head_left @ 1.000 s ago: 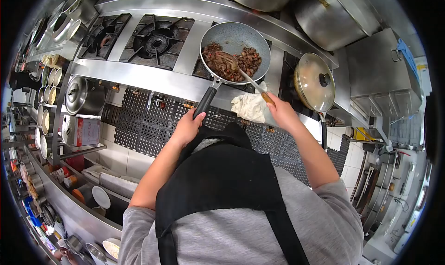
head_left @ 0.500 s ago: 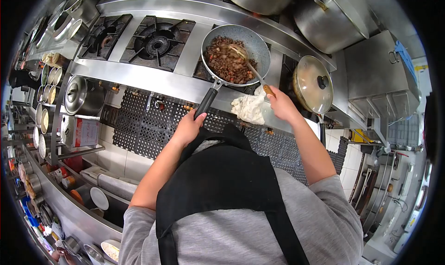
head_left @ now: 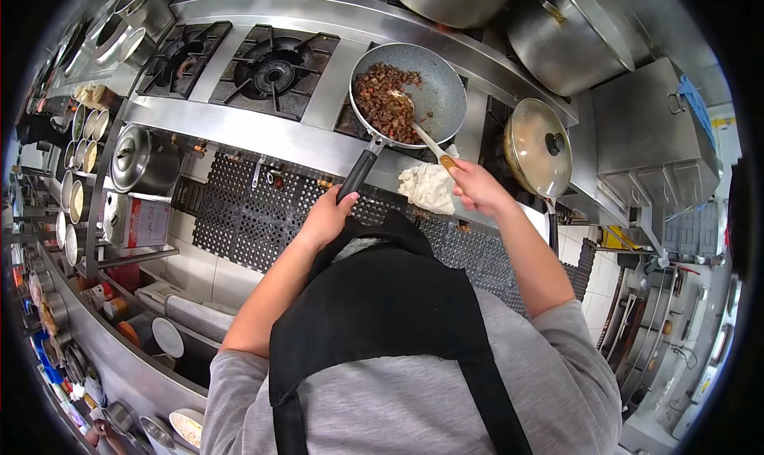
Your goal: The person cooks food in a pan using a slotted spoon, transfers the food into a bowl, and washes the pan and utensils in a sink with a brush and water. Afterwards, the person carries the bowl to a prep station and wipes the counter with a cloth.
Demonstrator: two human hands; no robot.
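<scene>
Frying pan [head_left: 444, 93] beyond left fingers [head_left: 330, 197] tight round its handle [head_left: 360, 173], right fingers [head_left: 465, 170] round utensil [head_left: 426, 139].

Black mat [head_left: 235, 216] with lots of little holes on white floor tiles [head_left: 193, 276], near a long shiny metal counter [head_left: 119, 345].

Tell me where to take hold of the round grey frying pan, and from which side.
Grip the round grey frying pan by its long straight black handle, probably best from the near side: it slants out that way, clear of the hot-looking bowl, and the left hand holds its free end.
</scene>
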